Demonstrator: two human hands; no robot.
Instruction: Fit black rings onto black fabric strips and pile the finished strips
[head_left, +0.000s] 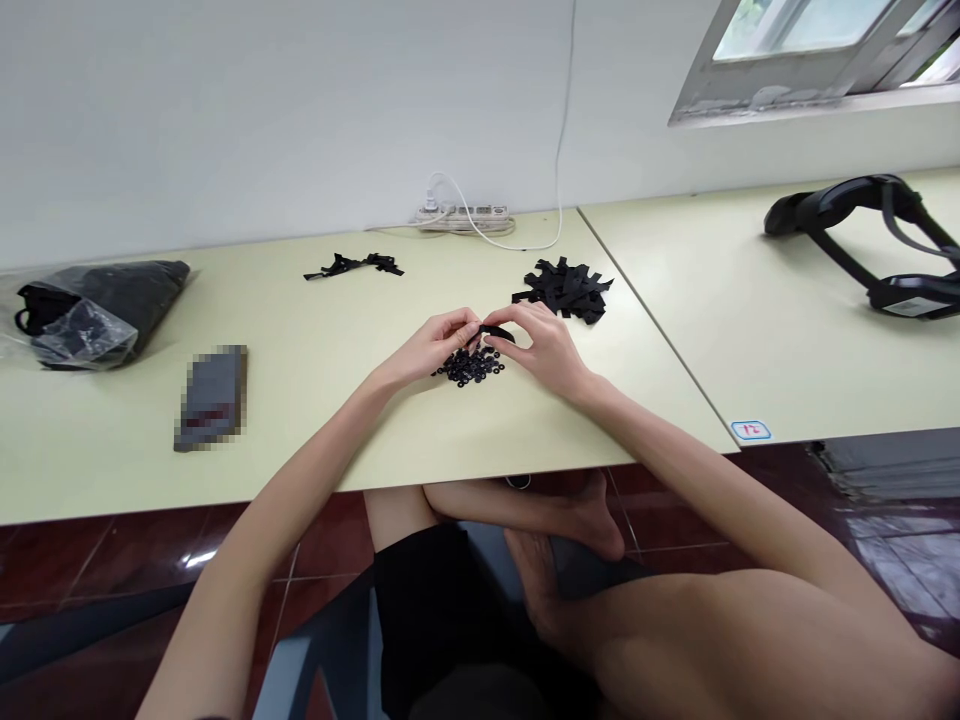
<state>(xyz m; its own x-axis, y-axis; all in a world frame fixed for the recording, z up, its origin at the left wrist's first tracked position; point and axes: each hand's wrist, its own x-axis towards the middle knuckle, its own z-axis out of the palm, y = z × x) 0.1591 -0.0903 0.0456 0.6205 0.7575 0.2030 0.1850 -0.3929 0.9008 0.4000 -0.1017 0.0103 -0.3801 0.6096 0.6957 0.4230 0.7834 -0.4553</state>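
Strip mid-work, loose rings at hand

The black strip is over the far side of a heap of small black rings on the bench. The left hand pinches its left end, the right hand its right part. This piece looks unfinished. Far right lies a large pile of strips, far left a smaller bunch; which is done, I cannot tell.

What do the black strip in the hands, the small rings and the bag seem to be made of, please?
Strip: matte black, probably fabric, given its soft curve.
Small rings: glossy black, perhaps plastic or metal, judging by their glints.
Bag: clear, glossy, likely plastic film, from its see-through creases.
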